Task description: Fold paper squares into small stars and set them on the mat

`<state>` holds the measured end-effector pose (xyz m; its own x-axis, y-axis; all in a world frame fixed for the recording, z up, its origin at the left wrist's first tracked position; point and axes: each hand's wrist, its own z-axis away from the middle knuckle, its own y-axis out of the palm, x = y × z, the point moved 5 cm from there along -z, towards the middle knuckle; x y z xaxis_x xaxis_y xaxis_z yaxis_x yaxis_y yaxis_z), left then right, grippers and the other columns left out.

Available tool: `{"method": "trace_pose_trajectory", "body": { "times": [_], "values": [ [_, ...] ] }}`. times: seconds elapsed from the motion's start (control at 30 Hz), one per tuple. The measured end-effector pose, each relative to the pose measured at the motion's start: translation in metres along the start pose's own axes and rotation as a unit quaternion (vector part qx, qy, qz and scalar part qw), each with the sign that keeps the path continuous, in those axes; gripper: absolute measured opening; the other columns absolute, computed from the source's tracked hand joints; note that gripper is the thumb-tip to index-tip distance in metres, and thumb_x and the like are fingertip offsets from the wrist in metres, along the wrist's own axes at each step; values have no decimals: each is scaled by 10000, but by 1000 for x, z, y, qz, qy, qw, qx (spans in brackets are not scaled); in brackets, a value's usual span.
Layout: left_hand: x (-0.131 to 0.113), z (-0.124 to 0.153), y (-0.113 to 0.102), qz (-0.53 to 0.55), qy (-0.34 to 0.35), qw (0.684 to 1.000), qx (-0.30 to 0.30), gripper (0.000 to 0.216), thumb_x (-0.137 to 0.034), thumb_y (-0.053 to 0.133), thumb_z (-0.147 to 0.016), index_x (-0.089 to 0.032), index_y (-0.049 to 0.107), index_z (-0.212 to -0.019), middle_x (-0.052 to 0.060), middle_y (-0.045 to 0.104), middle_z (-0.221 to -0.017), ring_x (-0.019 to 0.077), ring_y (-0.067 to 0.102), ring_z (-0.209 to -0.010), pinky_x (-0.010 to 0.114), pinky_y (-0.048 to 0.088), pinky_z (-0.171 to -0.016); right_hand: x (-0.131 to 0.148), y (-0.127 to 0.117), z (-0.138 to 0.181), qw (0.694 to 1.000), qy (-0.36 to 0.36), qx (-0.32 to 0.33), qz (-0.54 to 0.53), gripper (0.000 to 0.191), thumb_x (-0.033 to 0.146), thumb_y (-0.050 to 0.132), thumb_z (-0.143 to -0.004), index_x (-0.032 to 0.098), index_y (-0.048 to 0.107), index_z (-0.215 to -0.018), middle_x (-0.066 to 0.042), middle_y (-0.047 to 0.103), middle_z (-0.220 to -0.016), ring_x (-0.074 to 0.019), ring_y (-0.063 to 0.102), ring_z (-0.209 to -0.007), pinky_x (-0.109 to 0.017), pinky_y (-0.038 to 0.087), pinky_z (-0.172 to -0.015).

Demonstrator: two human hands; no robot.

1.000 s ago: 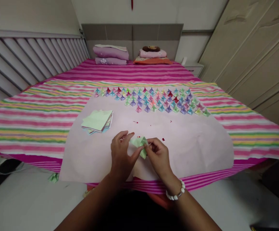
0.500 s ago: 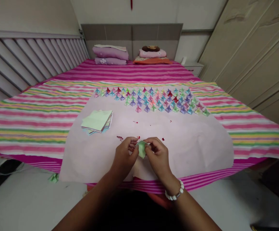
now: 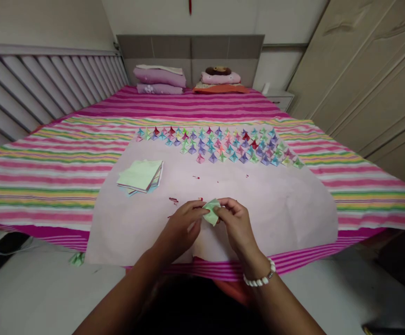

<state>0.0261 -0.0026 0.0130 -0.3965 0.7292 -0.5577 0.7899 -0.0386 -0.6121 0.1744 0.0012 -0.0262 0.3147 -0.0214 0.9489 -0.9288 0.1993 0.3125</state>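
Observation:
A small folded piece of light green paper (image 3: 211, 212) is pinched between my two hands, just above the pale sheet (image 3: 286, 214) on the bed. My left hand (image 3: 184, 222) grips its left edge with thumb and fingers. On the other side, my right hand (image 3: 236, 222) has its thumb pressed on the paper's face and fingers behind. Beyond them, several rows of small folded paper pieces (image 3: 212, 158) in many colours stand on the sheet. To the left lies a stack of square paper (image 3: 140, 175), with a light green sheet on top.
Red scraps (image 3: 173, 200) lie scattered on the pale sheet near my hands. A striped cover (image 3: 42, 181) spreads over the bed. Folded bedding (image 3: 160, 77) and a pink pillow (image 3: 221, 77) sit by the headboard. Crumpled green paper (image 3: 77, 258) is on the floor at left.
The green paper has been turned and tilted, showing a flatter face, and has shifted slightly right and up. Both hands have changed their grip on it.

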Motion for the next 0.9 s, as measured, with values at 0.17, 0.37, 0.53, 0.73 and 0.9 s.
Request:
{"method": "trace_pose_trajectory", "body": {
  "times": [0.17, 0.37, 0.53, 0.73, 0.9],
  "values": [
    [5, -3, -7, 36, -69, 994, -70, 88, -166, 634, -809, -194, 675, -882, 49, 705, -893, 166, 656, -858, 291, 535, -783, 1, 4, 2, 998, -1, 56, -8, 129, 310, 665, -786, 183, 686, -789, 41, 568, -517, -96, 494, -505, -227, 398, -547],
    [14, -2, -9, 165, -208, 961, -79, 54, -222, 652, -802, -180, 678, -822, 21, 702, -814, 138, 639, -759, 242, 507, -708, 2, 10, 5, 994, 6, 110, -6, 254, 347, 762, -695, 190, 699, -885, 35, 589, -615, -91, 475, -496, -232, 397, -509],
    [18, 3, -3, 241, -278, 926, -88, 140, -260, 698, -755, -175, 669, -862, 9, 692, -790, 120, 614, -707, 227, 492, -664, -4, 11, 4, 993, 32, 115, -2, 237, 340, 800, -631, 171, 682, -748, 47, 546, -527, -88, 472, -462, -217, 364, -475],
    [18, -1, 1, 354, -312, 878, -82, 571, -245, 727, -714, -167, 514, -1239, 17, 703, -839, 140, 650, -761, 259, 503, -705, -2, 11, 4, 995, 34, 97, -10, 232, 330, 800, -632, 168, 636, -654, 47, 550, -504, -73, 446, -448, -197, 324, -456],
    [18, -8, 4, 356, -338, 871, -26, 304, -295, 745, -675, -139, 675, -927, 31, 705, -799, 154, 633, -733, 270, 493, -687, -2, 14, 6, 993, 36, 109, 7, 247, 334, 816, -603, 170, 636, -645, 55, 533, -489, -74, 432, -435, -200, 324, -448]
  ]
}}
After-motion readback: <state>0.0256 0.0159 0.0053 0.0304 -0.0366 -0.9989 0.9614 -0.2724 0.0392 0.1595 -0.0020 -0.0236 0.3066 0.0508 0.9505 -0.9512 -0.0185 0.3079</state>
